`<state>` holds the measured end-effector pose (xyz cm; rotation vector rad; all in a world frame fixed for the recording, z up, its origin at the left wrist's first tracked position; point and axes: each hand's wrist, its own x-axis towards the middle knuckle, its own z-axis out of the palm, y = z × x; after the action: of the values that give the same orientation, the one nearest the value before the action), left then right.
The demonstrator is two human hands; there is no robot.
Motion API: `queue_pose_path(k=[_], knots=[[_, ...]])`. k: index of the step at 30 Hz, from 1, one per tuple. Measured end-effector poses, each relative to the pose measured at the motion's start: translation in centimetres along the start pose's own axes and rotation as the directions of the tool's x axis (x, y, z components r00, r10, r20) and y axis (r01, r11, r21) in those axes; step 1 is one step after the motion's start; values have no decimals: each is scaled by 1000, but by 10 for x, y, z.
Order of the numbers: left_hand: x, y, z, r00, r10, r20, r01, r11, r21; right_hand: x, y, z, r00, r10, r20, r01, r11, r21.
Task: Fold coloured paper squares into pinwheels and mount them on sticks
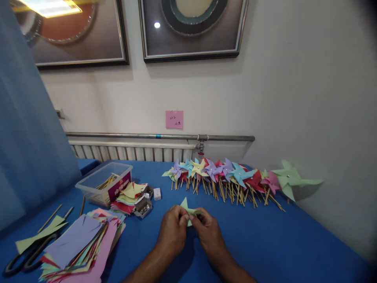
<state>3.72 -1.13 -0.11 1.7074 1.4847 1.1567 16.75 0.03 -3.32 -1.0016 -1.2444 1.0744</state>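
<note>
A pale green paper pinwheel [184, 204] is pinched between my two hands over the middle of the blue table, with one pointed blade sticking up. My left hand [173, 228] grips its left side, thumb and fingers pressed together near the centre. On the other side my right hand [208, 232] is closed on the paper, the thumb meeting the left one. Fingers cover much of the pinwheel's centre, so I cannot tell whether a pin is in it. Nearest to my left hand stands a small open box of metal pins [143, 207].
Finished pinwheels [212, 169] on sticks lie along the back right. To the left are a stack of cut coloured paper [73, 239], scissors [35, 255], a clear plastic box [103, 182] with sticks, more paper pieces [129, 196] and a small white box [157, 193]. A blue curtain [29, 118] hangs left.
</note>
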Motion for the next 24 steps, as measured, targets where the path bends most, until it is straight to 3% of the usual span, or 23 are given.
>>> queue_pose_path(k=[17,24], knots=[[2,-3,1,999,-1,-34,-2,997,-82,1,-5,0,1000,-3,-21,3,1000,0],[3,-7,3,1000,-7,-24,3,991,-136,5,0,-1,997,73,-3,-72,989,132]])
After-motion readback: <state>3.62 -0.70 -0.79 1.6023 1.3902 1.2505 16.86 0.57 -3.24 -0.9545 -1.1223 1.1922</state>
